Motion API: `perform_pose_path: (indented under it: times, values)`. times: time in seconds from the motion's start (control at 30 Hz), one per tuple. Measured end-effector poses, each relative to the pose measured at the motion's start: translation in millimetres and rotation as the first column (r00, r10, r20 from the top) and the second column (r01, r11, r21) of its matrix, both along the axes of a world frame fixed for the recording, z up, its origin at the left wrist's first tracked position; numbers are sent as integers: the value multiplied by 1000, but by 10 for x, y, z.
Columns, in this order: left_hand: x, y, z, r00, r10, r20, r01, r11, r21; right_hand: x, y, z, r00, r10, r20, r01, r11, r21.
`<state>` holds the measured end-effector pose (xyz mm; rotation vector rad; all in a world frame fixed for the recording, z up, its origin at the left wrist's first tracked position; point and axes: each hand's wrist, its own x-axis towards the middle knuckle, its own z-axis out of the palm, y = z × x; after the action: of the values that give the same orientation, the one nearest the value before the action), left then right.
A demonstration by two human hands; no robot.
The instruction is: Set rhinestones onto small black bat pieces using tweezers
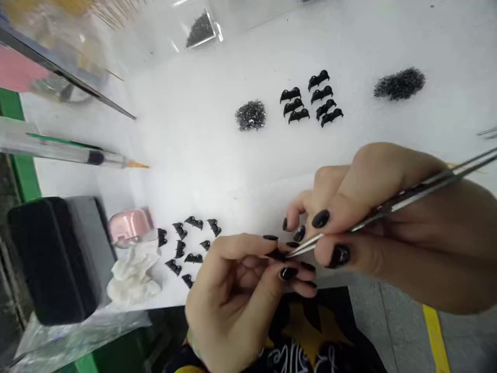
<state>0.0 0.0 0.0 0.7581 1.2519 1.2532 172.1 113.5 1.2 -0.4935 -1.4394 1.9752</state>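
A: Nearest the camera, the person's right hand (pixel 430 233). State of it?

B: Thumb and forefinger pinching slim, silver metal tweezers (pixel 411 199); the other fingers curl close to the left fingertips. Tweezer arms drawn close together toward the points.

A: And the left hand (pixel 233 300)?

B: Thumb and forefinger pinching a small, dark black piece (pixel 276 254), held up near the table's front edge. Tweezer points at its right-hand end; whether they grip it or only touch it, cannot tell. Most of its outline is hidden by the fingers.

A: Others like it?

B: Perhaps. Glossy black bat-shaped pieces with scalloped edges (pixel 193 223) lie scattered beside the left hand; more black bat-shaped pieces in two short columns (pixel 321 93) farther off. Between those columns and the table's left side, a small heap of glittering dark grey bits (pixel 250 115); beyond the columns to the right, a blacker heap of fine bits (pixel 399 84). All on a white tabletop (pixel 194 171).

A: How would the held piece handle?

B: Judgement only: very light, probably stiff plastic, slick if as glossy as the scattered ones. Thin points might chip or bend.

A: Best hold?

B: By the broad middle, fingertip pads on opposite edges, light pressure, the narrow ends left free.
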Motion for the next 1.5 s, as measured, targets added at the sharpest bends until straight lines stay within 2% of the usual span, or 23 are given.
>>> perform_pose_path:
  times: [0.13,0.3,0.53,0.63,0.73,0.8,0.87,1.03,1.17,1.27,1.4,1.5]
  values:
    - [17,15,6,998,59,-31,-60,998,-2,35,-10,-14,1000,-20,-1,20,998,54]
    - [64,37,-2,993,95,-64,-94,995,15,20,31,-4,996,-27,82,13,985,171]
    - [101,55,6,994,104,-34,-103,994,43,11,42,5,991,-76,110,31,931,365]
    - [99,54,10,993,113,-34,-111,993,43,5,30,37,988,-86,132,45,957,287]
    - [88,45,1,993,109,-47,-107,993,54,-16,52,71,996,-13,87,12,1000,9]
    - [79,35,-8,994,96,-52,-92,993,71,-33,81,84,997,17,72,-4,983,-184]
    - [73,26,-14,996,78,-43,-74,994,82,-47,106,88,995,18,93,10,959,-284]
    - [67,9,-24,994,90,-56,-83,990,113,-73,137,94,977,-46,208,94,969,-228]
    - [60,6,-48,989,87,-117,-70,987,146,-53,120,99,992,8,126,23,969,-248]
    - [62,11,-54,988,84,-133,-63,985,160,-10,63,88,997,12,79,5,977,-212]
    - [78,15,-42,989,89,-119,-69,985,160,35,-8,60,997,21,78,-9,990,-141]
    - [86,8,-41,991,95,-90,-81,985,154,49,-18,48,998,41,41,-35,988,-148]
